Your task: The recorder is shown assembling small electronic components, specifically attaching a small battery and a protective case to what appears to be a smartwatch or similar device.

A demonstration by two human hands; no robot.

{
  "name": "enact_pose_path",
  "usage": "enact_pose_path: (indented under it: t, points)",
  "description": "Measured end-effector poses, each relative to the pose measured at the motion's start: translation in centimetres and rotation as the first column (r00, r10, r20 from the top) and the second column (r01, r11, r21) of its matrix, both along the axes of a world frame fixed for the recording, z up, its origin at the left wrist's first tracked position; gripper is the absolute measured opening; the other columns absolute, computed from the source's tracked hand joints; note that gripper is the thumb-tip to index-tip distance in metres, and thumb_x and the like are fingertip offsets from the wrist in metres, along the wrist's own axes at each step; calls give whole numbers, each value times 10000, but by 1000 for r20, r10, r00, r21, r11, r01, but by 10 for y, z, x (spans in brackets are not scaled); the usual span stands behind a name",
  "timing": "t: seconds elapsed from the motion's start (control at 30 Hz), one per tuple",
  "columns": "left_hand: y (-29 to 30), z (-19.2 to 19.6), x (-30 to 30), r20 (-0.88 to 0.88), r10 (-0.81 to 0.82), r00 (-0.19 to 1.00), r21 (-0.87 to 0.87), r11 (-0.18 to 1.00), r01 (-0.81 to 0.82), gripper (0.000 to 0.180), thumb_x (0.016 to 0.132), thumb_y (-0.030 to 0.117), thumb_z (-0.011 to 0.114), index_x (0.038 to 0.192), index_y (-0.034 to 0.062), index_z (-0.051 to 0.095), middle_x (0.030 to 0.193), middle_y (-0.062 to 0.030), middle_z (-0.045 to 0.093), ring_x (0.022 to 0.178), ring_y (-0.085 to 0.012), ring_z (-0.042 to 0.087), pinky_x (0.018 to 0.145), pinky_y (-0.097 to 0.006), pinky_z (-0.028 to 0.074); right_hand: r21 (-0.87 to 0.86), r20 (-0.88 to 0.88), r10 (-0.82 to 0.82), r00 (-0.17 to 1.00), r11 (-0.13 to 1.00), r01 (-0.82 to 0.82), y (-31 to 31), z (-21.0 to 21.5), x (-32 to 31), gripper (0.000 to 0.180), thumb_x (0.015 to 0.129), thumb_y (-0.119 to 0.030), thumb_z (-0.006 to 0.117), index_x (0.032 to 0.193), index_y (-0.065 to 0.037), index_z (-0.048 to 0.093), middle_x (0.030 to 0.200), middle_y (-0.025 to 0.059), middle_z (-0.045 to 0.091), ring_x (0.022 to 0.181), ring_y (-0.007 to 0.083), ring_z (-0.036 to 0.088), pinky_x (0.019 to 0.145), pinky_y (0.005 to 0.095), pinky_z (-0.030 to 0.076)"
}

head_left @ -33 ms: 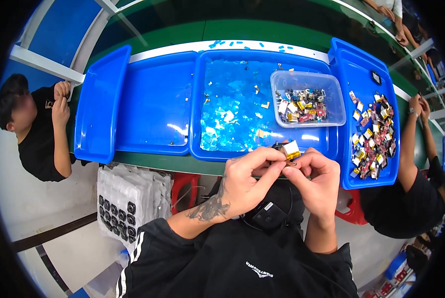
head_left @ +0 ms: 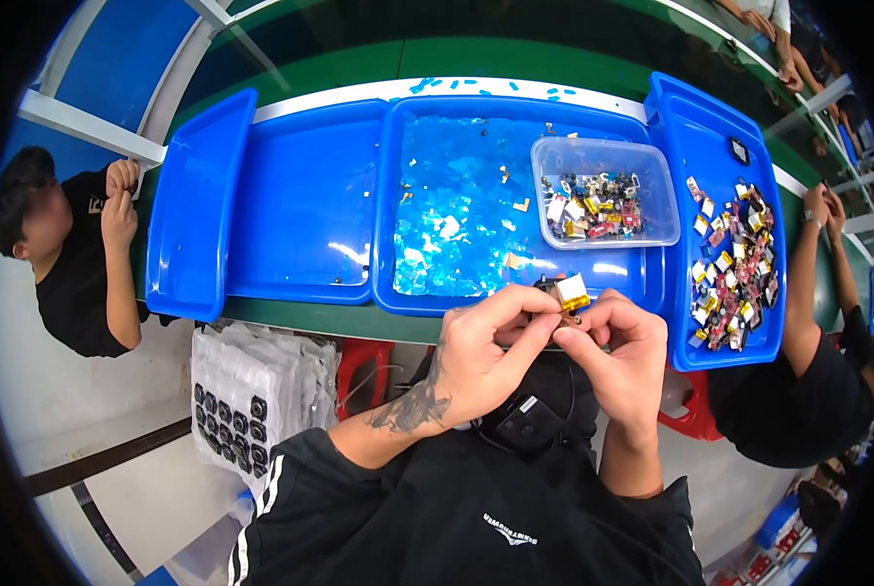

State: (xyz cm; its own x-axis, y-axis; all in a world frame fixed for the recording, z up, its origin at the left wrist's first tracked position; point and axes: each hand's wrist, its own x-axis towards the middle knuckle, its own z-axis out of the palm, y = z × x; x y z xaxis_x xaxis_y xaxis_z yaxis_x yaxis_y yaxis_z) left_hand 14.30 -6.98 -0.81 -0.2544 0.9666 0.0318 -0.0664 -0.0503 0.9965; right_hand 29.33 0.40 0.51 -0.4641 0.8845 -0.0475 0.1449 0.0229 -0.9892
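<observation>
Both of my hands meet in front of the middle tray, pinching one small electronic assembly [head_left: 573,292]. A white pouch-like cell with yellow tape and a dark piece beside it stick up above my fingers. My left hand [head_left: 500,356] grips it between thumb and index finger, and my right hand [head_left: 618,356] pinches its lower end, where a thin copper-coloured bit shows. The rest of the part is hidden by my fingertips. Beyond my hands, a clear plastic box [head_left: 666,234] holds a heap of similar small parts, sitting in the blue middle tray [head_left: 386,195].
Blue film pieces [head_left: 447,234] cover the middle tray's bottom. To the right, a blue tray [head_left: 686,356] holds many battery-and-board parts [head_left: 740,264]; another blue tray [head_left: 300,195] lies left. Bagged black round parts [head_left: 232,425] stand below the table. People sit at either side.
</observation>
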Motion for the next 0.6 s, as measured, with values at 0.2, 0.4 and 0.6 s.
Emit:
enact_pose_path:
  t: [0.2,0.4,0.6]
  points:
    - [5,2,-1,378,-24,925,-112,991,71,133,952,28,561,1068,-36,569,1011,-82,657,934,-129,657,787,-270,568,115,-59,-90,994,989,96,-5,5,1,192,693,64,774,836,5,659,744,30,558,672,82,544,553,260,439]
    - [6,3,1,391,-39,920,-85,993,78,129,943,13,569,1058,-45,559,1022,-115,655,958,-149,651,804,-297,585,685,100,-183,978,725,66,-4,9,3,269,635,98,771,868,-9,689,759,78,574,657,192,576,543,269,450]
    - [2,7,5,154,-46,987,-35,998,52,128,926,-16,578,1048,-53,567,1000,-108,656,925,-144,662,798,-268,568,683,157,-176,972,730,22,-7,15,3,240,642,96,769,842,-10,689,759,75,577,661,185,579,548,272,454]
